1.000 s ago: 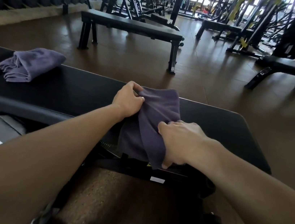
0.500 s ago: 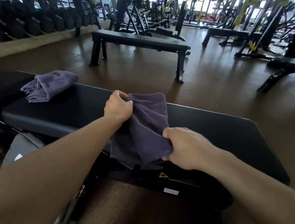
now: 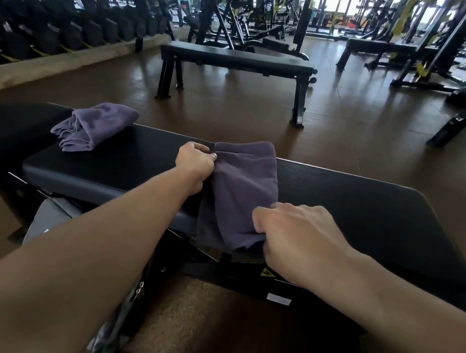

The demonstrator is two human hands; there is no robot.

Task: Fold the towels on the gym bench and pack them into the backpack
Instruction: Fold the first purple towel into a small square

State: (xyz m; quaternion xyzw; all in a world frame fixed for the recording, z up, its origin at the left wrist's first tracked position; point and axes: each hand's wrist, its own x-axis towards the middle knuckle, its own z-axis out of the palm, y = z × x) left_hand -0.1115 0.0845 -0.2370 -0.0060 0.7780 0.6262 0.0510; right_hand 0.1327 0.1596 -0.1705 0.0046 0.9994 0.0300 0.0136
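A dark purple towel (image 3: 242, 189) lies across the black gym bench (image 3: 370, 213), its near end hanging over the front edge. My left hand (image 3: 195, 162) pinches the towel's far left corner. My right hand (image 3: 297, 239) grips its near right edge at the bench front. A second, lighter purple towel (image 3: 92, 126) lies loosely bunched on the bench to the left. A grey backpack (image 3: 49, 219) sits on the floor under the bench, mostly hidden by my left forearm.
Another flat bench (image 3: 236, 60) stands on the brown floor beyond. A dumbbell rack (image 3: 53, 22) lines the left wall. More benches and machines (image 3: 422, 53) fill the back and right.
The view has tilted up slightly. Both hands keep their hold on the dark towel, which now lies a bit flatter and more spread across the bench.
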